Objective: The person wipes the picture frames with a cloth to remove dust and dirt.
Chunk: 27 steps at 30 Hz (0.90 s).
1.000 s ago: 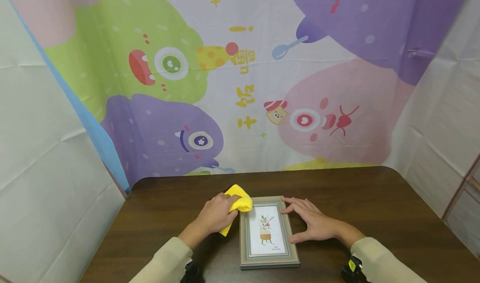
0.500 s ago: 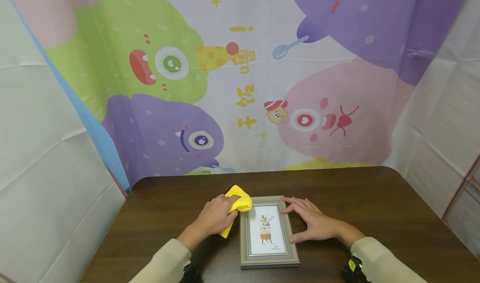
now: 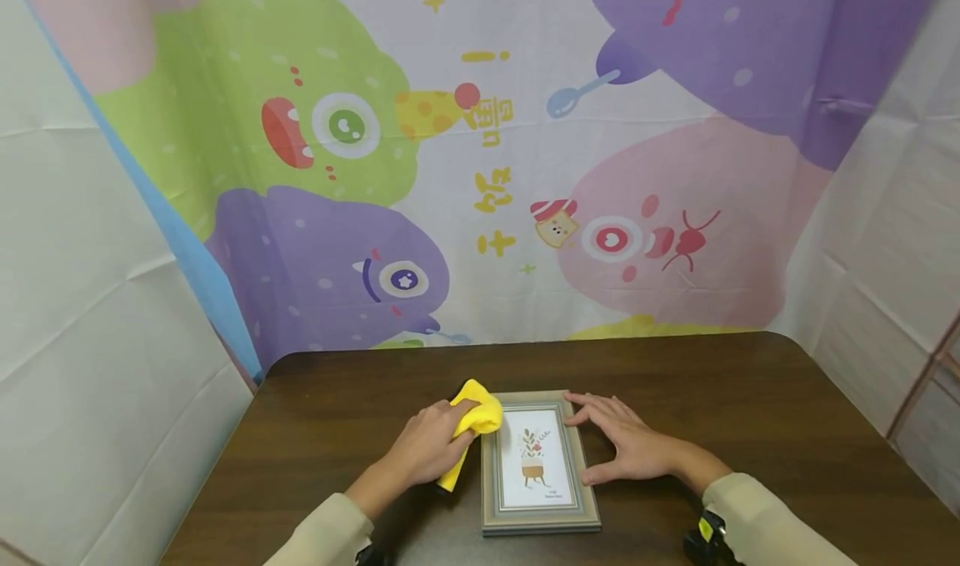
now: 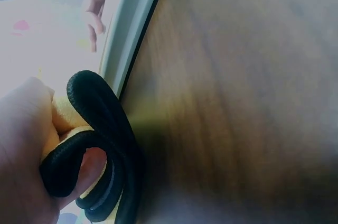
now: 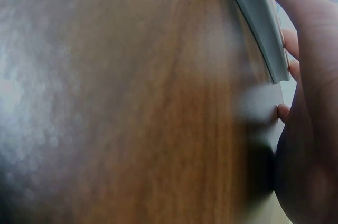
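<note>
Frame lettering (image 3: 553,494) too small, wrist-view tabletop (image 4: 237,102) blurred

Yellow Chinese characters (image 3: 493,189) and exclamation mark (image 3: 476,57) on backdrop (image 3: 517,309)

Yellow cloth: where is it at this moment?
In the head view, the yellow cloth is gripped in the left hand, at the far left corner of the picture frame, opposite the right hand.
</note>
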Available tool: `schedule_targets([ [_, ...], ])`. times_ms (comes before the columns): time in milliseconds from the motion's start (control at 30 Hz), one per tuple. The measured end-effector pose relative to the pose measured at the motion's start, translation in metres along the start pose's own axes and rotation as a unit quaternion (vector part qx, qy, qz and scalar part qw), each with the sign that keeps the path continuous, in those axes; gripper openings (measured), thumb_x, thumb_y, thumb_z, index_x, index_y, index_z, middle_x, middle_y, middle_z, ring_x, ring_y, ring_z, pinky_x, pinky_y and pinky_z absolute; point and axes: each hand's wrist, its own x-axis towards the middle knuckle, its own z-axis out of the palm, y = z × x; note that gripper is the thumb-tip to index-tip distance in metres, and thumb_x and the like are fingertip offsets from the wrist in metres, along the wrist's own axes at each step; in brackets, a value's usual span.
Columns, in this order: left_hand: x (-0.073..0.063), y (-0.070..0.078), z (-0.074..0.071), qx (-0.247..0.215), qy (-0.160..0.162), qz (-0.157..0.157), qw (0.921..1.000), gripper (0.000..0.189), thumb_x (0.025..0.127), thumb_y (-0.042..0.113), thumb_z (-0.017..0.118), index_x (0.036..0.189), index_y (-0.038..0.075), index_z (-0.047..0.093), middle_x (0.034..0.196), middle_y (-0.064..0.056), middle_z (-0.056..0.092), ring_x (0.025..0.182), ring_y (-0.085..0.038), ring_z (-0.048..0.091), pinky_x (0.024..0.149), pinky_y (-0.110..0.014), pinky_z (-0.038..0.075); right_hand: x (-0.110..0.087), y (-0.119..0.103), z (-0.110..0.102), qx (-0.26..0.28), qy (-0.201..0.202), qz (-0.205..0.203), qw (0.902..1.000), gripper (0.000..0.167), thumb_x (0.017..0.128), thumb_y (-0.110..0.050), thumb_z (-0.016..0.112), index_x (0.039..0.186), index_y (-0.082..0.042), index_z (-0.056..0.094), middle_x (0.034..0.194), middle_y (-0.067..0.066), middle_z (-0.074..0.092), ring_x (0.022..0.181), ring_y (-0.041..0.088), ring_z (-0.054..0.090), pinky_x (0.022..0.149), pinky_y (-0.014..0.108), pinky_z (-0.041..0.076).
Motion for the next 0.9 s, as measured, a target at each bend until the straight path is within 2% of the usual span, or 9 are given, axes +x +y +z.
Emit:
schedule_targets([
  [200,-0.009,0.004,0.0,-0.01,0.004,0.01,0.9999,0.037,0.103,0.016,0.069,0.139,0.009,0.073,0.091,-0.002,0.071,0.079,-0.013,0.056,0.064,-0.03,0.044,-0.001,-0.003,-0.002,0.009,0.001,0.001,1.0,0.072,0.091,-0.046,0.092,0.15,-0.021,0.06,0.184,0.019,0.031,0.167,0.059,0.025,0.124,0.094,0.003],
  [467,-0.023,0.005,0.001,-0.022,0.009,0.019,0.9995,0.036,0.103,0.017,0.069,0.137,0.009,0.074,0.088,0.0,0.068,0.076,-0.008,0.051,0.062,-0.026,0.041,-0.001,-0.003,-0.001,0.002,0.002,-0.003,1.0,0.071,0.092,-0.047,0.092,0.15,-0.022,0.06,0.184,0.019,0.032,0.167,0.058,0.027,0.123,0.095,0.006],
  [700,-0.033,0.006,0.003,-0.034,0.021,0.042,0.9983,0.034,0.102,0.017,0.069,0.134,0.01,0.075,0.086,0.003,0.068,0.077,-0.005,0.049,0.063,-0.023,0.04,-0.001,-0.002,-0.001,0.003,0.004,-0.003,1.0,0.071,0.092,-0.046,0.092,0.15,-0.022,0.06,0.184,0.018,0.032,0.167,0.058,0.027,0.123,0.094,0.006],
  [900,-0.042,0.007,0.002,-0.046,0.009,0.049,0.9977,0.035,0.102,0.015,0.069,0.137,0.01,0.074,0.094,0.001,0.074,0.079,-0.002,0.049,0.066,-0.022,0.04,-0.001,-0.001,0.0,0.001,0.003,-0.003,1.0,0.071,0.091,-0.047,0.092,0.15,-0.023,0.06,0.184,0.018,0.032,0.167,0.058,0.028,0.123,0.094,0.007],
])
